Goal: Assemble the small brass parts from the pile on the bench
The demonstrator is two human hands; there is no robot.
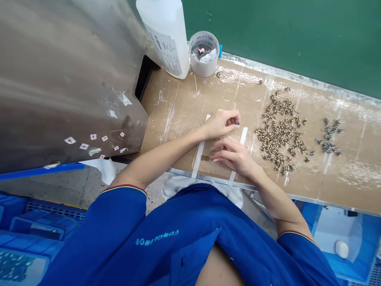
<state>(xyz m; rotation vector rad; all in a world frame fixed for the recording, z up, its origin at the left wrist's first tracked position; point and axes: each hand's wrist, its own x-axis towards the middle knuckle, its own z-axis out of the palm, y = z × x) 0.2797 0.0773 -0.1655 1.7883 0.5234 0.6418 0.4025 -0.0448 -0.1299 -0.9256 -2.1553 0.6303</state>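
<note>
My left hand has its fingers pinched together over the cardboard-covered bench, and a small bluish part shows at the fingertips. My right hand lies just below it, with its fingers curled over a clear ring. A small brass part sits on the cardboard just left of the ring. Two white tape strips run under my hands. To the right lies a loose pile of brass parts, and beyond it a smaller group of blue-tipped parts.
A white plastic bottle and a cup of scraps stand at the bench's back edge, against a green wall. A stickered steel panel rises at left. Blue crates sit on the floor below.
</note>
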